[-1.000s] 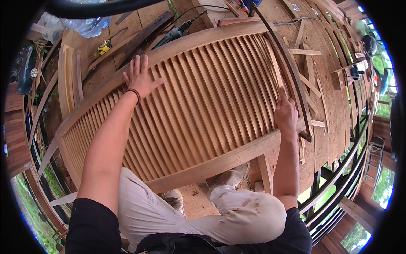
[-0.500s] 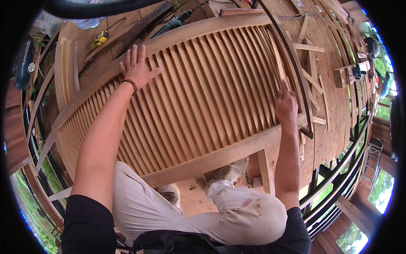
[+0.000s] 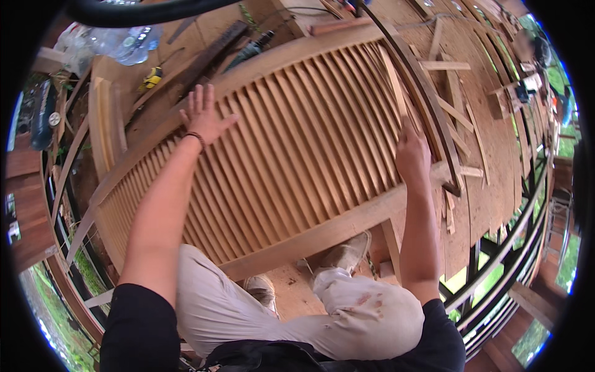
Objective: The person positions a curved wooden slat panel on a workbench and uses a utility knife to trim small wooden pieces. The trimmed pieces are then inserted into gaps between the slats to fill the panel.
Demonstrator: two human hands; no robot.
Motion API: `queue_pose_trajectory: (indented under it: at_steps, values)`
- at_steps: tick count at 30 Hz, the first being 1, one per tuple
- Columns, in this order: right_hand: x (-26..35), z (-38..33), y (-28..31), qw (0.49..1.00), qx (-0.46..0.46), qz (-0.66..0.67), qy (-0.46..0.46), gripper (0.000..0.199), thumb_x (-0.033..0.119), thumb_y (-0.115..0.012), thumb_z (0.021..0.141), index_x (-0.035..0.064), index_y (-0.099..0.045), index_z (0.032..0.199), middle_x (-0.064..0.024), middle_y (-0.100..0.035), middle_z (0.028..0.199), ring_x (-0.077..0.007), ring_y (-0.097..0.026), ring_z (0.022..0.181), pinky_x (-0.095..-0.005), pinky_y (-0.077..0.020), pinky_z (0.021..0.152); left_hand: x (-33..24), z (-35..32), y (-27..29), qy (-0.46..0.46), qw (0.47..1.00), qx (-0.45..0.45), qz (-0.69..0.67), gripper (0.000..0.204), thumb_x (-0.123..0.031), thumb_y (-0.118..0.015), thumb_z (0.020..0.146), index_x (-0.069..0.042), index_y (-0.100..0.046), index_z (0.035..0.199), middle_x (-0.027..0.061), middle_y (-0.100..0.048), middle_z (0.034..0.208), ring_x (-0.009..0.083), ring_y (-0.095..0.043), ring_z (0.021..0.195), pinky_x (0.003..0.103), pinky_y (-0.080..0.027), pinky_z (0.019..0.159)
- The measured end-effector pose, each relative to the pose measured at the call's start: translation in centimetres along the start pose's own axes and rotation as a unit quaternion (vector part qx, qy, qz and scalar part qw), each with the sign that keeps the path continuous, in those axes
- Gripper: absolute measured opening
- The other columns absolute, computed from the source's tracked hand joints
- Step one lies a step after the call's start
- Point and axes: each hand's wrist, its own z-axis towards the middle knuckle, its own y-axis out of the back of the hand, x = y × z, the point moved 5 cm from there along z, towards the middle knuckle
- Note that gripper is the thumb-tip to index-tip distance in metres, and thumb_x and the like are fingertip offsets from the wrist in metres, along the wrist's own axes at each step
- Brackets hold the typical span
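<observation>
Left hand: the left hand (image 3: 201, 118) was laid flat with its fingers spread apart, palm down on the upper slats; nothing was gripped, and a dark band was worn at the wrist.
Right hand: the right hand (image 3: 412, 155) was set against the right end of the panel, its fingers held together and curled over the last slats; whether anything was clamped under them could not be told.
Louvered panel: a large wooden louvered panel (image 3: 297, 142) was spread between the two hands, under both palms, its slats running away from the person and its thick lower rail (image 3: 322, 232) lying nearest the knees.
Beyond the left hand: a yellow tool (image 3: 150, 77) and a dark power drill (image 3: 251, 49) were seen past the fingertips, apart from the panel; crumpled clear plastic (image 3: 118, 43) lay farther off.
Beside the right hand: a long dark curved strip (image 3: 427, 105) ran just outside the right hand, and loose wood offcuts (image 3: 462, 118) were scattered farther right on the plank floor (image 3: 489, 180).
Below the hands: a shoe (image 3: 347, 254) was seen beneath the lower rail.
</observation>
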Motion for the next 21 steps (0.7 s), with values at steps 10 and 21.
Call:
queue_pose_trajectory:
  at_steps: [10, 21]
  values:
    - [5.4, -11.2, -4.8, 0.938, 0.025, 0.294, 0.184, 0.047, 0.018, -0.067, 0.096, -0.0016, -0.058, 0.137, -0.0207, -0.067, 0.109, -0.0376, -0.065, 0.094, -0.046, -0.0524, 0.089, -1.1, 0.6, 0.5, -0.015, 0.999, 0.026, -0.017, 0.121, -0.074, -0.07, 0.082, -0.021, -0.002, 0.168, 0.0101, 0.008, 0.175, 0.0334, 0.007, 0.16, 0.068, -0.003, 0.122]
    - [8.0, -16.2, -7.4, 0.882, 0.125, 0.387, 0.237, 0.06, 0.029, -0.078, 0.089, 0.0006, -0.057, 0.138, -0.0253, -0.066, 0.12, -0.0423, -0.064, 0.112, -0.0437, -0.0526, 0.097, -15.9, -11.2, 5.1, 0.035, 0.644, 0.161, -0.747, 0.055, -0.033, -0.051, 0.11, 0.011, -0.046, 0.143, 0.0169, -0.073, 0.111, 0.0169, -0.069, 0.084, 0.025, -0.056, 0.069]
